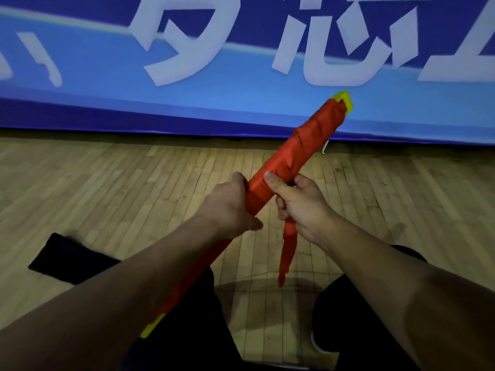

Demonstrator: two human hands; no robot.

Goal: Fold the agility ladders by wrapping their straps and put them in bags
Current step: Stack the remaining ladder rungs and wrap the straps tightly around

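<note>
Wood floor [134, 183] w/ blue banner [187, 108] behind. Ladder bundle [302, 148] ran diagonally, far end up-right, left hand [230, 207] clenched round its middle. Right hand [300, 202] just beside, pinching loose strap [288, 247] (tail hanging down); black bag [69, 258] lay left.

A wood floor [134, 183] of pale narrow boards fills the middle of the view. Along its far edge stands a blue banner [107, 84] with large white characters [187, 41] and a darker band at its foot. Dark trouser legs [361, 317] show at the bottom edge, with floor between them.
</note>
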